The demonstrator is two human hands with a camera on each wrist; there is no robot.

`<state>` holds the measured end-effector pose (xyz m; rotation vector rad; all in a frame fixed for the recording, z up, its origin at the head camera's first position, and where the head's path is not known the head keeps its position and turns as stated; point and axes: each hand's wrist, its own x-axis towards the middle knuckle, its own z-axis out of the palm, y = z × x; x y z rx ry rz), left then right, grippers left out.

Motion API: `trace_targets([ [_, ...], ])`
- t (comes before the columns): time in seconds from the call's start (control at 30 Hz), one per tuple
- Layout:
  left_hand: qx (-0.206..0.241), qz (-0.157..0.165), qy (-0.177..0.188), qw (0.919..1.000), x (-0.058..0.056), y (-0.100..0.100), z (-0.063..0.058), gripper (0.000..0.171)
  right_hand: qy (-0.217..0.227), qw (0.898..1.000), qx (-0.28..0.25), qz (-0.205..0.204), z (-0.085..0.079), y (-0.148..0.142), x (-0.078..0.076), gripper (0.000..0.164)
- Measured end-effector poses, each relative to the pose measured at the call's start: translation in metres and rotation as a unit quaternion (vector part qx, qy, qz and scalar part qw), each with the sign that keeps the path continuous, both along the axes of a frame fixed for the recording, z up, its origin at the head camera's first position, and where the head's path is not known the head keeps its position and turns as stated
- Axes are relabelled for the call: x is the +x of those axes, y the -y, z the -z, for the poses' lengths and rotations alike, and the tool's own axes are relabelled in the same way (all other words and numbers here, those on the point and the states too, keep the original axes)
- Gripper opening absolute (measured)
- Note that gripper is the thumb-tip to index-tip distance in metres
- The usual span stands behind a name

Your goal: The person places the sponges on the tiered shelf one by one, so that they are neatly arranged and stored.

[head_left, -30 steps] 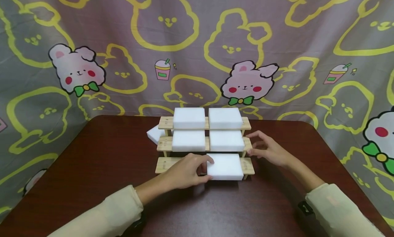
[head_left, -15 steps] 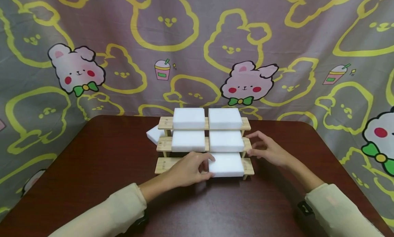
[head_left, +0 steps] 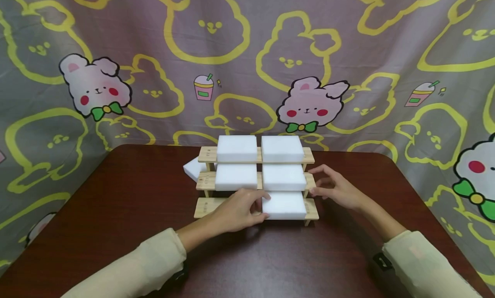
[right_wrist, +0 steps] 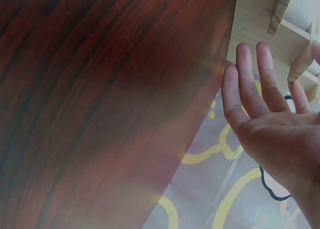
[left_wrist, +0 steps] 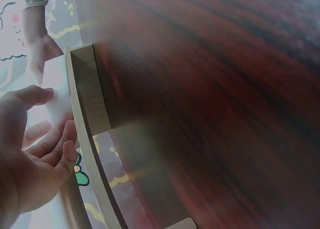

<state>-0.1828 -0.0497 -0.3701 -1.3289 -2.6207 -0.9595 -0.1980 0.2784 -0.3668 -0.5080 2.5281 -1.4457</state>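
Note:
My left hand (head_left: 239, 212) holds the left end of a white foam block (head_left: 285, 206), which sits flat on the right part of the lowest tier of a wooden three-step rack (head_left: 206, 208). The left wrist view has the thumb and fingers about this block (left_wrist: 57, 89), its far part out of sight. By the rack's right end is my right hand (head_left: 337, 188), fingers loosely bent and spread, holding nothing. Its fingertips lie close to the middle tier; whether they touch it I cannot tell. In the right wrist view, several fingers (right_wrist: 267, 84) extend beside the rack.
Two white blocks stand side by side on the top tier (head_left: 308, 155) and two on the middle tier (head_left: 206, 181). Another white block (head_left: 194, 169) lies on the dark brown table (head_left: 127, 203), behind the rack's left side. A patterned curtain (head_left: 239, 74) hangs behind the table.
The left hand has moved the foam block back and slightly right on the lowest tier, so its front edge no longer overhangs as far. The right hand has stayed almost still.

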Motion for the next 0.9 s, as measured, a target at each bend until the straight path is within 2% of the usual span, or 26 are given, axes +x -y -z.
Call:
trace_targets([
  [0.43, 0.004, 0.003, 0.007, 1.0, 0.0, 0.0, 0.001, 0.033, -0.002, 1.0, 0.002, 0.0, 0.0, 0.0, 0.0, 0.051],
  [0.7, 0.008, 0.02, -0.005, 0.9998, 0.001, 0.005, 0.0, 0.036, -0.003, 1.0, 0.003, -0.003, 0.001, 0.0, -0.001, 0.051],
  [0.9, 0.036, 0.039, 0.019, 0.9984, 0.003, 0.013, -0.003, 0.034, -0.002, 1.0, 0.006, 0.002, 0.001, 0.0, -0.001, 0.052],
])
